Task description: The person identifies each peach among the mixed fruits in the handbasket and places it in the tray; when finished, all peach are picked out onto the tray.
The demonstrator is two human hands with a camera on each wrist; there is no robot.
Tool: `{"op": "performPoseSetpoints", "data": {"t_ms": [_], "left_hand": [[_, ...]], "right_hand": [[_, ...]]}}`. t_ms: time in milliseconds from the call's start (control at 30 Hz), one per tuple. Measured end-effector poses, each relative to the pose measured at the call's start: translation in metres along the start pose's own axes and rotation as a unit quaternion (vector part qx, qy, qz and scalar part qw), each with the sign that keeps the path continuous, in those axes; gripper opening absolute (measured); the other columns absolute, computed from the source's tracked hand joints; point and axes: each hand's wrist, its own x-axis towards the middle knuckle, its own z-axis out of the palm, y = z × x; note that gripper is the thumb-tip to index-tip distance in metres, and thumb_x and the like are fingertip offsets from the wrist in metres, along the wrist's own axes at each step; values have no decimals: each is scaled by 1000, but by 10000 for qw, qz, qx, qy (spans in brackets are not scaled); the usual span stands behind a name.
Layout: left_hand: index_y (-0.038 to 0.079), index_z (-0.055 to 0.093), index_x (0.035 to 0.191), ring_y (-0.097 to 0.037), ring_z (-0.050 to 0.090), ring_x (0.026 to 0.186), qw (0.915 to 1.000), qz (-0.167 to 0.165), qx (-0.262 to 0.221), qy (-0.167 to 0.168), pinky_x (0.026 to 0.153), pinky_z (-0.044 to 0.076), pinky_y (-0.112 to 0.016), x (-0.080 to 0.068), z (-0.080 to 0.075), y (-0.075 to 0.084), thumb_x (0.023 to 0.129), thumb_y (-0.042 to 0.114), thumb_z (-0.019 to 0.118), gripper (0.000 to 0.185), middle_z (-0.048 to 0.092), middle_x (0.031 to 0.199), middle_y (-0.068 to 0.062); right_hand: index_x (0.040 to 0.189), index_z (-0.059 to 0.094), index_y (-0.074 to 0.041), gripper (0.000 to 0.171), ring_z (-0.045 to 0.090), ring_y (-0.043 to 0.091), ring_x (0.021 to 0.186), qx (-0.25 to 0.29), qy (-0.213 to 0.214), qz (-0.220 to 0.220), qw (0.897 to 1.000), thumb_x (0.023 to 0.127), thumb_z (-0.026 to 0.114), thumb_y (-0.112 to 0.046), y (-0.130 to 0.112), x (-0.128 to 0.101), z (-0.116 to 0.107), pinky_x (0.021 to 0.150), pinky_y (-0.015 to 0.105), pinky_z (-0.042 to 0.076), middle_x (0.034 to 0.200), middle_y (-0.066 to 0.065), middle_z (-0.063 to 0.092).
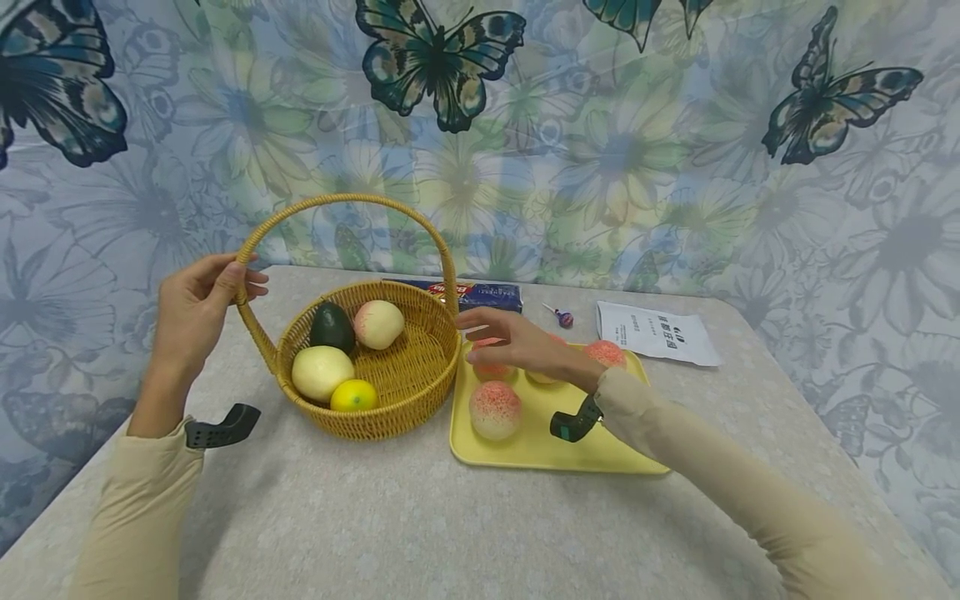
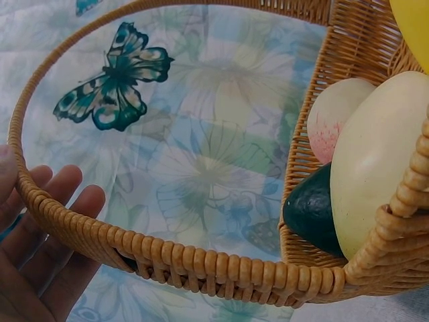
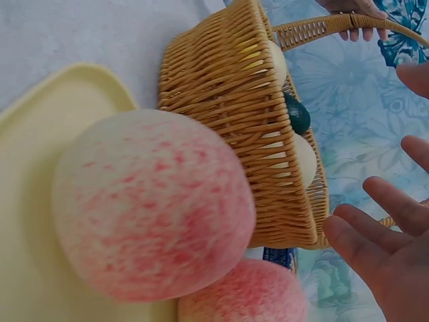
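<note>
A wicker basket (image 1: pixel 408 367) stands on the table, and my left hand (image 1: pixel 219 287) grips the left side of its arched handle (image 2: pixel 167 258), fingers curled round it. Inside lie a dark avocado (image 1: pixel 332 325), a peach (image 1: pixel 378 323), a pale yellow fruit (image 1: pixel 322 372) and a lemon (image 1: pixel 354 396). To the basket's right, a yellow tray (image 1: pixel 547 450) holds several pink peaches; one (image 1: pixel 495 410) lies at its front left, another (image 1: pixel 606 353) at the back. My right hand (image 1: pixel 480 337) hovers open over the tray's back left, beside the basket's rim, holding nothing.
Behind the basket lies a blue box (image 1: pixel 480 293). A small lollipop (image 1: pixel 561 316) and a printed paper sheet (image 1: pixel 656 333) rest behind the tray. A butterfly-patterned cloth (image 1: pixel 600 142) hangs close behind the table. The table's front edge is near me.
</note>
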Motion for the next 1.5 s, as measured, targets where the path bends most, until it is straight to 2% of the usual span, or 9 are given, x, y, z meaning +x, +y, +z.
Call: {"op": "performPoseSetpoints", "data": {"t_ms": [300,400,600,800,933,1033,1200,1500], "left_hand": [[-2,63,121,-5,68,79,10000,17,22,11,76,51,-11,-1,0,0,99,20,52,33,69,88,9],[-1,63,121,-5,68,80,10000,5,19,2,76,51,-11,-1,0,-1,99,20,52,33,69,88,9],[1,63,122,-5,68,80,10000,5,29,11,76,51,-11,0,-1,-1,99,21,52,32,69,89,7],[1,64,121,-5,68,80,10000,13,23,25,76,51,-11,1,-1,-3,99,20,53,31,69,88,7],[1,64,121,-5,68,79,10000,19,26,26,76,51,-11,1,-1,-3,99,19,53,31,69,88,7],[1,64,121,-5,68,80,10000,14,17,23,76,51,-11,1,-1,-2,99,20,53,31,69,88,7],[1,64,121,-5,68,80,10000,2,4,22,76,51,-11,1,-1,-2,99,20,52,31,69,89,7],[1,64,121,-5,68,80,10000,-2,3,15,77,51,-11,1,0,-3,99,19,53,30,69,89,6]], "right_hand": [[143,44,-22,54,44,17,132,-298,-217,31,9993,92,64,-23,-14,24,7,108,38,38,145,-6,43],[145,41,-19,56,41,18,135,-391,-318,-35,9987,93,62,-24,-19,33,8,110,43,35,148,-3,40],[147,37,-18,58,39,22,136,-476,-460,-127,9977,94,61,-23,-32,51,9,110,39,35,151,0,35],[146,39,-24,59,40,16,135,-639,-409,-83,9971,92,63,-28,-35,67,13,105,32,40,151,-4,35],[146,39,-24,60,37,11,135,-550,-376,-100,9977,92,64,-28,-36,76,15,105,31,40,149,-7,37],[147,38,-23,61,34,14,138,-444,-385,-60,9983,92,64,-27,-38,80,15,105,34,40,151,-6,35],[149,35,-23,63,30,17,141,-556,-342,45,9979,93,62,-30,-38,88,13,106,37,40,153,-3,32],[147,37,-22,60,31,16,140,-432,-166,98,9989,93,62,-29,-33,103,16,102,31,43,152,-4,34]]}}
